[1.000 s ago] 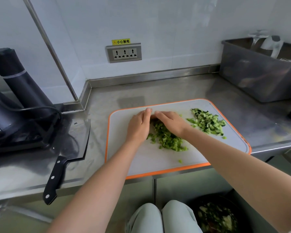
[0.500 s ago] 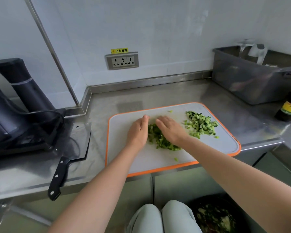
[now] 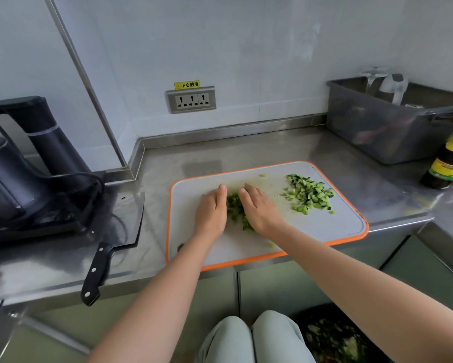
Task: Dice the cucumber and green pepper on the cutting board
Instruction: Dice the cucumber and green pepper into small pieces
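A white cutting board [image 3: 324,231] with an orange rim lies on the steel counter. A pile of diced green pepper [image 3: 235,208] sits in its middle, squeezed between my two hands. My left hand [image 3: 211,210] presses against the pile's left side with straight fingers. On the pile's right side my right hand [image 3: 259,209] lies flat, fingers straight, partly covering it. Diced cucumber [image 3: 309,194] forms a separate heap at the board's right. A few stray green bits lie on the board.
A cleaver [image 3: 115,242] with a black handle lies on the counter left of the board, handle over the front edge. A dark appliance [image 3: 23,163] stands far left. A grey bin [image 3: 393,127] and a sauce bottle [image 3: 448,161] stand at the right.
Both hands have drawn closer together, pushing the pepper pieces into a tighter, narrower pile. The camera view has shifted, bringing the bottle at the right into sight.
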Available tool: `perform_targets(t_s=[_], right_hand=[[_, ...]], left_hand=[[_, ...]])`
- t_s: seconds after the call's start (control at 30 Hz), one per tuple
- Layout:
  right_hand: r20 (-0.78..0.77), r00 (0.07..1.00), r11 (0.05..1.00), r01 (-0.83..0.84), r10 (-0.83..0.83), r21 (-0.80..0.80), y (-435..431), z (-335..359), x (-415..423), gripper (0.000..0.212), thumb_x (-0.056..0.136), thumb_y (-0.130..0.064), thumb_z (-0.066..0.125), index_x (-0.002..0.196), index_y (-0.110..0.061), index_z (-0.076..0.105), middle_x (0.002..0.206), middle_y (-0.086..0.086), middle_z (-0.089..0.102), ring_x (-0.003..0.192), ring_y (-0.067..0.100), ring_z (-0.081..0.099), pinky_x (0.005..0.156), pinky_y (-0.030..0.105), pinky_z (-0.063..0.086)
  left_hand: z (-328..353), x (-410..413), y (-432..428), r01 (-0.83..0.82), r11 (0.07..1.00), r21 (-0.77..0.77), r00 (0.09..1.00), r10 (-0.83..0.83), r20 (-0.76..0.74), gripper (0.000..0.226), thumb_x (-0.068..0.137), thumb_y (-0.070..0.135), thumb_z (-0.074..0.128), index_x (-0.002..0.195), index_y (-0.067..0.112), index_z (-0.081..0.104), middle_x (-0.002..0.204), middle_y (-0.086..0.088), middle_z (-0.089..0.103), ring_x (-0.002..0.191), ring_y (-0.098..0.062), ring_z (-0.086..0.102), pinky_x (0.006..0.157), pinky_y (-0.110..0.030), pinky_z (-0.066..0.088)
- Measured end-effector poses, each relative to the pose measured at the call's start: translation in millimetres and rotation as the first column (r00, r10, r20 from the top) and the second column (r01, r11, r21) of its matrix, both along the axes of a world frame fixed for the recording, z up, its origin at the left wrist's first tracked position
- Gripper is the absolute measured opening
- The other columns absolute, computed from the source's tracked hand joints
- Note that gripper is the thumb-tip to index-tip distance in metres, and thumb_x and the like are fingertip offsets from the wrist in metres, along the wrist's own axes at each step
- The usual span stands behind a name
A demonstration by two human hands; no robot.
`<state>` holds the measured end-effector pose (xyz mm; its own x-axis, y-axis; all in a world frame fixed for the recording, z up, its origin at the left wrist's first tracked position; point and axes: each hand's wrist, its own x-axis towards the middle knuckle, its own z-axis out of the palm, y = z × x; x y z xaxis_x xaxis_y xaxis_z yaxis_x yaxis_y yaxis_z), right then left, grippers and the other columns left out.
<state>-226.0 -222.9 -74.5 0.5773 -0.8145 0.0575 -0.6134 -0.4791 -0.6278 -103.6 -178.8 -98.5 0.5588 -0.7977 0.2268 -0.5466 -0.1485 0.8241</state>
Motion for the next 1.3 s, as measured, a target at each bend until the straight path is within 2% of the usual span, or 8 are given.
perform_targets(t_s=[0.27,0.47,0.6,0.73,0.87,1.0,1.17,1.3], right_hand=[[0.375,0.919,0.980,0.046,-0.117,0.193,-4,11,13,0.050,0.105,-0.037,0.024,0.147,-0.011,0.037,0.154,0.004,0.035,0.143,0.015,0.026,0.118,0.028,0.015],[-0.040,0.965,0.965,0.259,-0.258,0.031,-30,-15,-8,0.047,0.103,-0.029,0.023,0.137,-0.005,0.043,0.144,0.014,0.042,0.136,0.029,0.031,0.115,0.043,0.017],[0.006,0.987,0.986,0.163,-0.163,0.039,-14,-14,3,0.067,0.097,-0.050,0.011,0.135,-0.006,0.044,0.146,0.014,0.041,0.138,0.029,0.029,0.116,0.043,0.017],[0.209,0.978,0.974,-0.041,-0.008,0.225,0,9,1,0.056,0.105,-0.040,0.020,0.153,-0.011,0.021,0.160,0.002,0.017,0.148,0.015,0.012,0.116,0.026,0.006],[0.361,0.920,0.967,0.063,-0.152,0.247,-3,23,-14,0.051,0.106,-0.036,0.025,0.149,-0.008,0.031,0.156,0.006,0.030,0.144,0.017,0.024,0.112,0.023,0.016],[0.372,0.886,0.950,0.194,-0.277,0.246,-16,26,-35,0.041,0.103,-0.030,0.032,0.124,-0.003,0.056,0.123,0.013,0.059,0.116,0.027,0.052,0.098,0.035,0.037],[0.407,0.836,0.902,0.217,-0.369,0.372,-23,12,-46,0.019,0.095,-0.013,0.044,0.098,-0.007,0.062,0.091,0.011,0.063,0.077,0.024,0.060,0.076,0.038,0.049],[0.424,0.833,0.903,0.190,-0.357,0.386,-22,8,-52,0.026,0.093,-0.003,0.041,0.108,-0.004,0.063,0.092,0.010,0.062,0.069,0.015,0.059,0.065,0.025,0.047]], left_hand=[[-2,5,3,-0.025,0.994,-0.106,0.970,-0.002,-0.243,0.047,0.103,0.040,0.028,0.118,0.015,0.066,0.125,-0.002,0.063,0.119,-0.014,0.053,0.094,-0.018,0.033],[-2,4,3,-0.016,0.994,-0.106,0.980,-0.005,-0.200,0.048,0.104,0.038,0.027,0.117,0.015,0.067,0.125,-0.002,0.064,0.120,-0.015,0.054,0.104,-0.029,0.040],[-1,3,3,-0.020,0.993,-0.114,0.978,-0.004,-0.206,0.050,0.104,0.039,0.026,0.118,0.015,0.067,0.126,-0.002,0.063,0.121,-0.015,0.053,0.106,-0.037,0.039],[2,5,4,-0.012,0.993,-0.115,0.974,-0.014,-0.227,0.048,0.104,0.040,0.027,0.117,0.016,0.066,0.126,-0.001,0.062,0.121,-0.014,0.052,0.105,-0.034,0.039],[9,11,14,0.057,0.993,-0.100,0.993,-0.045,0.112,0.040,0.099,0.035,0.039,0.112,0.009,0.067,0.118,-0.008,0.064,0.115,-0.022,0.056,0.095,-0.024,0.037],[17,-6,26,0.249,0.961,-0.123,0.856,-0.159,0.492,0.042,0.079,0.047,0.052,0.102,0.016,0.071,0.104,-0.002,0.064,0.101,-0.021,0.057,0.092,-0.030,0.041],[12,-56,21,0.546,0.831,0.108,0.602,-0.479,0.639,0.031,0.070,0.044,0.071,0.091,0.021,0.072,0.098,-0.001,0.060,0.097,-0.022,0.051,0.086,-0.030,0.037],[3,-49,17,0.522,0.845,0.116,0.562,-0.443,0.699,0.013,0.077,0.032,0.063,0.079,0.022,0.069,0.085,0.000,0.058,0.088,-0.024,0.052,0.078,-0.039,0.043]])
